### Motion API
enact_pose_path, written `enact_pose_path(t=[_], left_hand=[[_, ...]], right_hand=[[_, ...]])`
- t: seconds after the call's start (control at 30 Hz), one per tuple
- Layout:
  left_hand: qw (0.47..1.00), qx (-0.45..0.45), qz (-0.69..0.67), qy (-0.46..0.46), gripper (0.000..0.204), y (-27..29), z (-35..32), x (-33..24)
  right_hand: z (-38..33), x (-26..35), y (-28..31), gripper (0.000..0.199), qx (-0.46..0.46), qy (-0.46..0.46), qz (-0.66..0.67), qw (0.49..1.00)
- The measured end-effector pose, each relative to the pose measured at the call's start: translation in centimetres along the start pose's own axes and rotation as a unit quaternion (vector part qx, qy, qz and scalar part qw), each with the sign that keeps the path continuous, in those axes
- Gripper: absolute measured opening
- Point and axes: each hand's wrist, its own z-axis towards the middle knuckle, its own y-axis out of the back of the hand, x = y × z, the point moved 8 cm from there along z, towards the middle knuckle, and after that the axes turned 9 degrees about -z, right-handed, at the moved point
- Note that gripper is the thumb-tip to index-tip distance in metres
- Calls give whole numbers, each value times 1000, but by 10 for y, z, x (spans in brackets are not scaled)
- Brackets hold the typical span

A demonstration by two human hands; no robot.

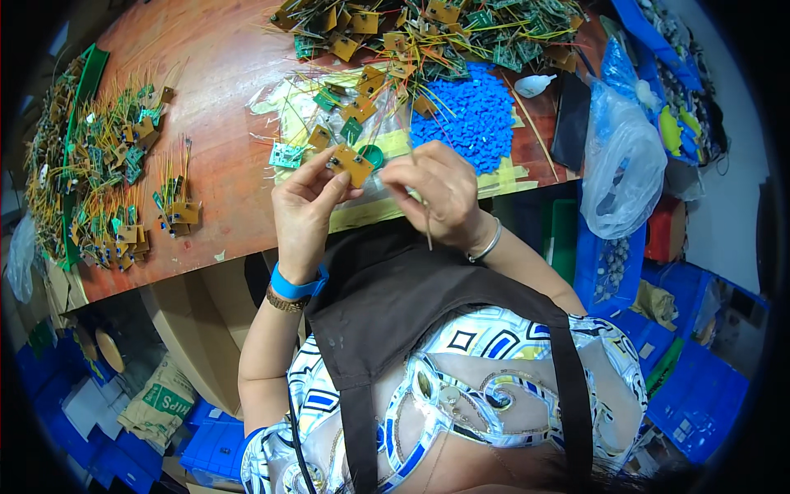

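Left hand (303, 210) pinched shut, thumb and fingertips gripping a small tan circuit board (354, 165) by its lower edge, held above the table edge between both hands. Right hand (440, 193) curled nearly closed just beside the board, apparently nipping a thin wire lead (429, 226) that hangs down past the wrist; exact finger contact hidden. Risks, as a judgement: light edge grip, so board likely to twist or drop if the wire is pushed hard; thin, springy lead liable to bend or miss its hole; a slip could scatter things into the heap of blue plastic pieces (465, 123) just beyond the right hand. Board flat, stiff, square-cornered, matte; a green board (286, 154) lying just beyond the left fingertips on crinkly clear plastic film (284, 103). Further off to the left, a pile of finished boards (107, 177) bristling with yellow-green wires on the smooth reddish wooden table (218, 90). Soft blue-tinted plastic bag (621, 165) well right of the right hand.
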Motion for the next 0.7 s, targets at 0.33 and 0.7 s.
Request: enact_pose_path(t=[0.33, 0.7], left_hand=[[999, 46, -6, 17, 34, -14, -3, 4], [999, 34, -1, 14, 34, -12, -2, 5]], right_hand=[[16, 8, -27, 29, 73, 13, -55, 996], [6, -4, -22, 27, 40, -84, 3, 996]])
